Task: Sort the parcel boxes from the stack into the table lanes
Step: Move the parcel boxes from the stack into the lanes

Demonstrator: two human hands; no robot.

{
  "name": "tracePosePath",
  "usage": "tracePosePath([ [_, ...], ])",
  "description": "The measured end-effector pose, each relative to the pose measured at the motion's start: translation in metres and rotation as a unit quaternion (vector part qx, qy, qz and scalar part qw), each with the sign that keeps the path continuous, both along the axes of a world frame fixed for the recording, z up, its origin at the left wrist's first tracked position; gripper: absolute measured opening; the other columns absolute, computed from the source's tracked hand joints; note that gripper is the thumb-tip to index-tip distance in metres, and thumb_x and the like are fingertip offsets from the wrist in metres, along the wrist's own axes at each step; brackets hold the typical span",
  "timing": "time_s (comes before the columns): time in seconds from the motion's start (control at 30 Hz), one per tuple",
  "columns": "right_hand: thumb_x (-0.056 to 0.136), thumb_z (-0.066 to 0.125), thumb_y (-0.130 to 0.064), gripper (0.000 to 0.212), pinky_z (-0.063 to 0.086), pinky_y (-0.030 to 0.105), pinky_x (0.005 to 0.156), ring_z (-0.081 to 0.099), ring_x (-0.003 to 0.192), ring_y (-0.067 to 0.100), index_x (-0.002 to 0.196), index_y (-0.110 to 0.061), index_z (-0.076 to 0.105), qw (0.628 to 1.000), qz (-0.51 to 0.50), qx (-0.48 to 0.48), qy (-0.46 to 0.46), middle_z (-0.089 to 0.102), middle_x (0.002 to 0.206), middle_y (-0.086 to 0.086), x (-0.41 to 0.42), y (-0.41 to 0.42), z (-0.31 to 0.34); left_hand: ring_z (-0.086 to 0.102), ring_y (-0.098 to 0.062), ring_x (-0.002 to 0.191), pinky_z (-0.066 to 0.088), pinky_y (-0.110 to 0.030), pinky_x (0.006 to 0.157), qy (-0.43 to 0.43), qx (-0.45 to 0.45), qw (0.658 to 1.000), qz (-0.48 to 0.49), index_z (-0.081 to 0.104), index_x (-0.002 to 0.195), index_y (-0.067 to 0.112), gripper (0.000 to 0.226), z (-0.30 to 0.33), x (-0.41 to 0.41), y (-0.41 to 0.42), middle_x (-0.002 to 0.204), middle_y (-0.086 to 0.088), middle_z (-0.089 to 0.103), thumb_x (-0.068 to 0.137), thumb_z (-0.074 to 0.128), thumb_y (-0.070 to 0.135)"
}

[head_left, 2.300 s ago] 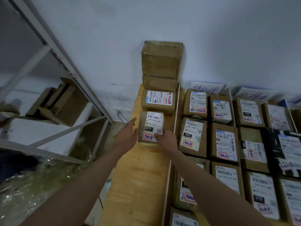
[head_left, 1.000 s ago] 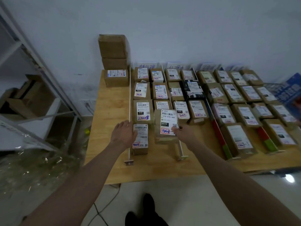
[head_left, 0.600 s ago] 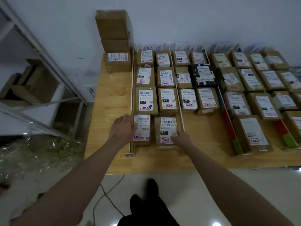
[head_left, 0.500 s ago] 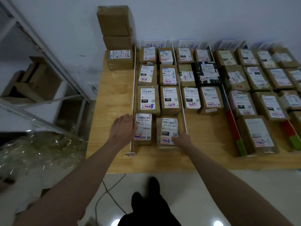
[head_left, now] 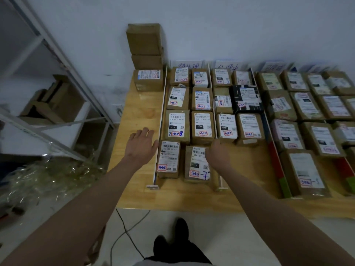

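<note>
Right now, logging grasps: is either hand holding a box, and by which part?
Left hand holds nothing. Right hand rests on the 070 box's right edge; grip unclear.

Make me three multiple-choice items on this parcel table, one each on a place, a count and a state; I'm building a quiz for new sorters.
1. Where does the brown cardboard parcel box labelled 070 lie?
A. front of the leftmost lane
B. on the stack
C. on the floor

2. How many boxes form the plain brown cardboard stack by the wall?
A. one
B. three
C. six

3. What is the left hand doing?
A. gripping a box
B. hovering open
C. holding a pen

Answers: 1 A, it sits nearest the table's front edge, between the first two white dividers. 2 B, three are piled up. 3 B, its fingers are spread and hold nothing.
</note>
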State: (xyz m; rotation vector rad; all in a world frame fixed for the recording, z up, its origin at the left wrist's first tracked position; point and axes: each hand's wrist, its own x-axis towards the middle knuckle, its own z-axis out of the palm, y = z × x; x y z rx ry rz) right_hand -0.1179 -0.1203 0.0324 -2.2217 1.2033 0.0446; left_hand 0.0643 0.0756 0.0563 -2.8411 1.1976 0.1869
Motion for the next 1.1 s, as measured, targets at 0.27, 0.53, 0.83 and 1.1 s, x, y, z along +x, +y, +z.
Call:
tracePosePath([
  [0.27, 0.099, 0.049, -0.023, 0.040, 0.043, 0.045, 0.101, 0.045, 0.127, 0.030, 0.137, -0.012, 0.045, 0.974, 0.116, -0.185, -0.061, 0.048, 0.137, 0.011, 0.055, -0.015, 0.070, 0.047, -0.029, 0.126, 0.037, -0.045, 0.104, -0.051, -0.044, 0.997, 0.033, 0.047, 0.140, 0.016, 0.049, 0.053, 0.029, 0.007, 0.138, -0.008, 0.049, 0.101, 0.037, 0.045],
  [0.53, 0.100, 0.045, -0.025, 0.038, 0.043, 0.046, 0.097, 0.046, 0.122, 0.031, 0.134, -0.010, 0.046, 0.960, 0.174, -0.205, -0.076, 0.048, 0.133, 0.012, 0.117, -0.008, 0.095, 0.048, -0.029, 0.125, 0.038, -0.046, 0.104, -0.059, -0.053, 0.994, 0.070, 0.047, 0.138, 0.016, 0.047, 0.074, 0.068, 0.021, 0.138, -0.007, 0.047, 0.101, 0.037, 0.045],
  [0.83, 0.099, 0.049, -0.026, 0.040, 0.046, 0.043, 0.100, 0.046, 0.126, 0.027, 0.136, -0.010, 0.044, 0.963, 0.152, -0.206, -0.088, 0.048, 0.137, 0.011, 0.208, -0.020, 0.105, 0.044, -0.029, 0.129, 0.035, -0.045, 0.107, -0.050, -0.066, 0.994, 0.073, 0.045, 0.140, 0.014, 0.049, 0.086, 0.158, 0.005, 0.142, -0.007, 0.045, 0.102, 0.035, 0.043],
  [1.1, 0.099, 0.045, -0.021, 0.040, 0.043, 0.045, 0.102, 0.044, 0.126, 0.031, 0.136, -0.007, 0.041, 0.968, 0.133, -0.201, -0.074, 0.047, 0.136, 0.014, 0.310, -0.053, 0.123, 0.043, -0.029, 0.129, 0.034, -0.043, 0.106, -0.044, -0.069, 0.996, 0.044, 0.040, 0.145, 0.013, 0.053, 0.093, 0.274, -0.041, 0.145, -0.009, 0.042, 0.103, 0.032, 0.044],
])
